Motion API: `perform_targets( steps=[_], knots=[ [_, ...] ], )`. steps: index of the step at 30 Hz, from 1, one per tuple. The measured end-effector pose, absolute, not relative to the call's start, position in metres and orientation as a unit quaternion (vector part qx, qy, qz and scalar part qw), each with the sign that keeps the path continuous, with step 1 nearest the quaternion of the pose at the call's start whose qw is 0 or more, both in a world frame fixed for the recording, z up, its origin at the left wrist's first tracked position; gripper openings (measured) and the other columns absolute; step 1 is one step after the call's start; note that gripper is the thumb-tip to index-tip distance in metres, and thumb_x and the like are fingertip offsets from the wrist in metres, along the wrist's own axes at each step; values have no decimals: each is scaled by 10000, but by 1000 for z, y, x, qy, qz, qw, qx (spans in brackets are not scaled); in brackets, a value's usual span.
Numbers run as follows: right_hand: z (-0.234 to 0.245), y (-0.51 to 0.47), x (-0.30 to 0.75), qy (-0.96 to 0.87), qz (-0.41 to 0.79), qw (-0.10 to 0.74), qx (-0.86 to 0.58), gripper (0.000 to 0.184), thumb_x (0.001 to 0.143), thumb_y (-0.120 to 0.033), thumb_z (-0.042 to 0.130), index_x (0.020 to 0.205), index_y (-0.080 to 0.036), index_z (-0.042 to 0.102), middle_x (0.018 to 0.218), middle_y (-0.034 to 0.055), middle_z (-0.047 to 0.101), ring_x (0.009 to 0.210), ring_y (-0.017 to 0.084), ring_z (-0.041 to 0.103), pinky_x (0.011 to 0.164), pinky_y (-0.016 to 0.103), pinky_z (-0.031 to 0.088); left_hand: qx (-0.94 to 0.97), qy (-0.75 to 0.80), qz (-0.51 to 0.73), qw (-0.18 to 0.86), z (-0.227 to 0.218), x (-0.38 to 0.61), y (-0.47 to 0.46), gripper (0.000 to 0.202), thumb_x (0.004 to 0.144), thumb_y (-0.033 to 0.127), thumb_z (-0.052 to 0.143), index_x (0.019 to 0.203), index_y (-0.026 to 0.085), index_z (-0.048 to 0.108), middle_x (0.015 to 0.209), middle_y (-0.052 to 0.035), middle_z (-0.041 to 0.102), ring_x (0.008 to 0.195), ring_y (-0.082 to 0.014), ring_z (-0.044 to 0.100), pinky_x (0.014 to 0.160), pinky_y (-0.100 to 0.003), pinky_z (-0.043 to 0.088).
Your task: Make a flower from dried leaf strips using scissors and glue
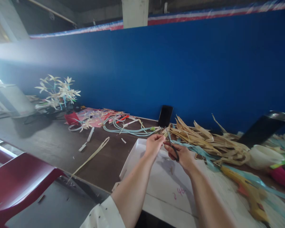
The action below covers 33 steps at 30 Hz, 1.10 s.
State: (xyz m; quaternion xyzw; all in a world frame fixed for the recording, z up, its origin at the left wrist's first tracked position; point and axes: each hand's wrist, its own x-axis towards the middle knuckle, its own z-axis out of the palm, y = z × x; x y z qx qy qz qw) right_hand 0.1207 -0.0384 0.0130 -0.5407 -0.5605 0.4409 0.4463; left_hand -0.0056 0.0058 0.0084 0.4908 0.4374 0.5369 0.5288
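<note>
My left hand (155,145) pinches a small pale piece of husk (165,134) between thumb and fingers. In my right hand (181,155) is a pair of dark-handled scissors (176,154), its blades pointing up beside the husk piece. Whether the blades touch it, I cannot tell. Both hands are close together above a white open box lid (130,159) with red handwriting on it. Just beyond them, a heap of dry corn husks (204,136) lies to the right, and a dark phone (165,116) leans against the blue partition.
A yellow glue gun (248,190), a white cup (264,156) and a tilted black bottle (263,128) are at right. Pale blue cords (123,129), a long husk strip (92,154) and husk flowers (61,90) lie or stand leftward. A red chair (26,180) adjoins the table.
</note>
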Motion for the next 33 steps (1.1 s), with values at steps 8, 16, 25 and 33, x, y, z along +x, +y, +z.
perform_targets(
  steps=[8, 16, 25, 33],
  knots=[
    [11, -37, 121, -563, 439, 445, -541, 437, 666, -502, 644, 887, -126, 673, 501, -18, 481, 435, 74, 366, 417, 223, 225, 475, 431, 545, 541, 10, -5, 4, 206, 654, 344, 607, 669, 139, 594, 555, 1, 541, 430, -55, 385, 440, -198, 296],
    [7, -36, 125, -592, 420, 422, -544, 407, 687, -539, 609, 605, -141, 618, 473, -16, 453, 427, 69, 352, 420, 229, 225, 467, 438, 552, 534, 9, -6, 6, 198, 649, 339, 608, 675, 143, 598, 480, 34, 460, 420, -54, 358, 443, -199, 282],
    [6, -38, 123, -573, 436, 439, -538, 523, 663, -534, 637, 990, -126, 664, 506, -5, 462, 463, 94, 376, 412, 224, 226, 434, 426, 575, 547, 6, -7, 8, 257, 612, 386, 658, 676, 142, 612, 498, 34, 470, 436, -49, 369, 459, -197, 297],
    [5, -37, 124, -572, 458, 432, -525, 532, 674, -510, 645, 1038, -123, 651, 519, -16, 451, 474, 84, 387, 424, 211, 251, 342, 380, 606, 610, 1, -10, 16, 313, 554, 393, 725, 662, 130, 594, 508, 43, 438, 436, -23, 336, 434, -173, 249]
  ],
)
